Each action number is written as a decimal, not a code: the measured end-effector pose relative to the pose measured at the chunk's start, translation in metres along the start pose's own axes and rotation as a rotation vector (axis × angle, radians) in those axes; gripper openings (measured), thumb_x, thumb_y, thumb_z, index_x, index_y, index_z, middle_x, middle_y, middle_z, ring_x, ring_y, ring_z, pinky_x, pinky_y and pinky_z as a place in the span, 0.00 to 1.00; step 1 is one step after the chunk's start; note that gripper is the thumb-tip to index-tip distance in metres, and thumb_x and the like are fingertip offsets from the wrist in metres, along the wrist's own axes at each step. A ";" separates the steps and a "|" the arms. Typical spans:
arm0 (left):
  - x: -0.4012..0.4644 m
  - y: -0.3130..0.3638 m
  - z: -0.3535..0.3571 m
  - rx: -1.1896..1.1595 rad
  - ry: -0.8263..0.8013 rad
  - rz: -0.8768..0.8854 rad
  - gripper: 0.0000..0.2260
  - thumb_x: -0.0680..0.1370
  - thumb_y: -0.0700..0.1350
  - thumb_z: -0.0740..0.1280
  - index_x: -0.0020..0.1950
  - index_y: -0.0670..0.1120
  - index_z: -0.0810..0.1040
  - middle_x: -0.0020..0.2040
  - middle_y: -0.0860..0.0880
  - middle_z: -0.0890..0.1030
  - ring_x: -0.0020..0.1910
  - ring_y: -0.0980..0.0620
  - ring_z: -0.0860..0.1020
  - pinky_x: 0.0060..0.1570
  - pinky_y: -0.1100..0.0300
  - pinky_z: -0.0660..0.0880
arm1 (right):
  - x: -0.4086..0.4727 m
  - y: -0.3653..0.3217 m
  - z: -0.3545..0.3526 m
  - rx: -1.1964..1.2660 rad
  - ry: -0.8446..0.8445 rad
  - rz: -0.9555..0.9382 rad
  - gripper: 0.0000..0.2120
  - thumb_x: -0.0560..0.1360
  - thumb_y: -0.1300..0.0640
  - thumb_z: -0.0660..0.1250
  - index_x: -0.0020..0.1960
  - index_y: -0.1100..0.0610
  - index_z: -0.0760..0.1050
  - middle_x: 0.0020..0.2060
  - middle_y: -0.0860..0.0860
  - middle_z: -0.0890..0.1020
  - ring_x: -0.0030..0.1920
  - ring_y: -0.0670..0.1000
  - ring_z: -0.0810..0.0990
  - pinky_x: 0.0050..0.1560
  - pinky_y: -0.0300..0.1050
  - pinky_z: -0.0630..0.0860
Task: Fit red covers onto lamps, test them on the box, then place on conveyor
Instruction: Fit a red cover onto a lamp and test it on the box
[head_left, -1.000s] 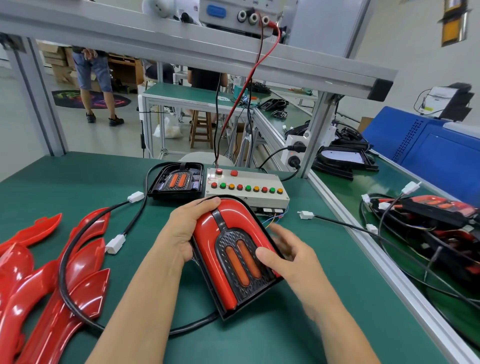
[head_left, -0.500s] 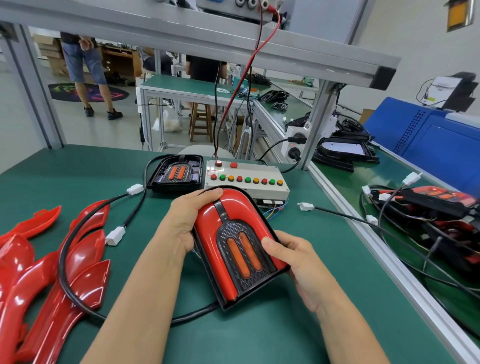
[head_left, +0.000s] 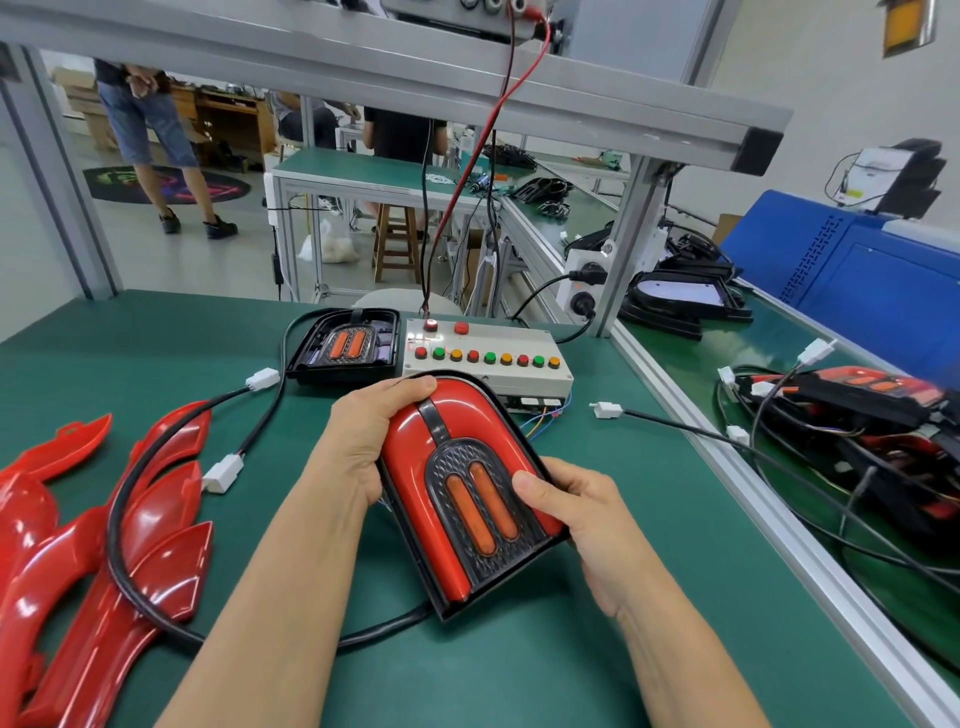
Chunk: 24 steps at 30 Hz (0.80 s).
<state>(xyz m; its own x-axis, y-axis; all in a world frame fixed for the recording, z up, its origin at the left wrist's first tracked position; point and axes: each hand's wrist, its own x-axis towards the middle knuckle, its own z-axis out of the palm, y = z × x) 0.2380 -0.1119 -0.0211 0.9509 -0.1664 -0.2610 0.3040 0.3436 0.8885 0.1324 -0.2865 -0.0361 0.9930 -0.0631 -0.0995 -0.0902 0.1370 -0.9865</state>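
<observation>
While both hands grip it, the lamp (head_left: 470, 493) sits raised at the middle of the green tabletop (head_left: 519, 675), its red cover (head_left: 410, 467) fitted over the black housing. Its long axis runs from the near flat end toward the far rounded end, leaning slightly left at the far end; the rounded end points at the test box (head_left: 488, 358). The face is tilted up toward the camera, and two orange lenses lie parallel along the same axis.

The left hand (head_left: 363, 441) curls round the lamp's left edge, fingers wrapped over the rounded far end. The right hand (head_left: 576, 514) holds the right edge, thumb pressed on the black patterned panel, other fingers hidden beneath.

The test box lies just beyond the lamp, carrying a row of red, green and amber buttons and two red buttons above them; one appears lit. No legible writing shows on it. A second lamp without a cover (head_left: 345, 345) rests touching the box's left side, rounded end pointing away. A black cable (head_left: 119, 519) loops from the held lamp across loose red covers (head_left: 93, 545) at the left, ending in white connectors (head_left: 223, 473). Another white connector (head_left: 605, 409) lies right of the box. On the conveyor (head_left: 753, 343) to the right, finished lamps (head_left: 862, 410) lie in tangled cables. No brands or labels are readable anywhere.
</observation>
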 end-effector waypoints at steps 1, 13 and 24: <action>0.000 -0.001 0.001 -0.003 -0.008 -0.001 0.10 0.69 0.44 0.75 0.49 0.44 0.82 0.35 0.44 0.84 0.30 0.47 0.82 0.28 0.56 0.79 | 0.000 0.000 0.000 0.002 0.007 0.001 0.15 0.68 0.51 0.73 0.53 0.55 0.84 0.47 0.56 0.86 0.44 0.53 0.86 0.43 0.38 0.79; -0.020 -0.021 0.038 0.187 -0.320 0.128 0.26 0.71 0.52 0.70 0.67 0.48 0.71 0.57 0.50 0.82 0.55 0.50 0.80 0.57 0.50 0.75 | 0.003 -0.004 -0.017 0.231 0.269 -0.158 0.17 0.71 0.53 0.70 0.56 0.61 0.80 0.48 0.58 0.86 0.45 0.55 0.86 0.40 0.41 0.80; -0.042 -0.033 0.053 0.202 -0.358 0.187 0.09 0.80 0.47 0.64 0.59 0.49 0.76 0.52 0.51 0.84 0.51 0.52 0.83 0.50 0.59 0.78 | -0.002 -0.009 -0.032 0.390 -0.026 -0.137 0.26 0.67 0.42 0.74 0.58 0.57 0.82 0.57 0.58 0.83 0.55 0.54 0.83 0.49 0.44 0.80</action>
<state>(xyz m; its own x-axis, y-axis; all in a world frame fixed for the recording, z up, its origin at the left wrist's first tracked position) 0.1849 -0.1653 -0.0196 0.8976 -0.4401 0.0265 0.0777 0.2173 0.9730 0.1291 -0.3193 -0.0311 0.9959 -0.0828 0.0375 0.0737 0.4934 -0.8667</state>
